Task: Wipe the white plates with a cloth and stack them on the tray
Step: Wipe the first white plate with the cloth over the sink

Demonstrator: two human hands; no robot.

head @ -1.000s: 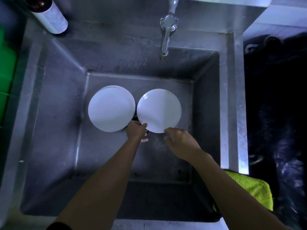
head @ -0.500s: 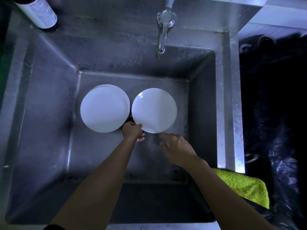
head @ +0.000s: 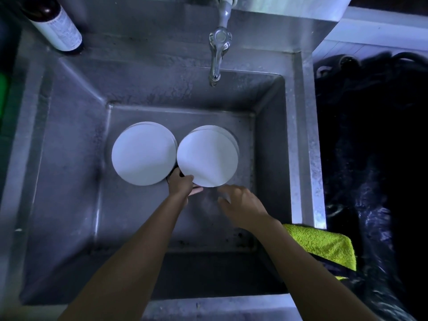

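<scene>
We are looking down into the sink (head: 69, 158), a deep steel basin, and the job is sitting right at its start: a plate is being picked out for wiping, and nothing is being wiped or stacked yet. No tray is showing anywhere in this view.

Two piles of white plates are lying side by side on the sink floor, just about touching. The left pile (head: 143, 154) is lying alone. On the right pile (head: 231, 137), the top plate (head: 207, 156) is sitting shifted toward the near side, with the rims of the ones beneath peeking out at its far right edge.

The cloth (head: 324, 246), yellow-green, is lying on the near right corner of the sink rim, well apart from the plates. That is what the next move is calling for, I would say: lift the top plate clear of its pile, then reach right and near for the cloth.

Both bare forearms are stretching in from the near edge. The left hand (head: 181, 185) is gripping the top plate at its near left rim, thumb curling over the top and a fingertip showing beneath. The right hand (head: 239, 203) is hovering just near of the plate's near rim, fingers loosely curled and holding nothing; it is blurred, so whether a fingertip is brushing the rim is hard to call.
</scene>
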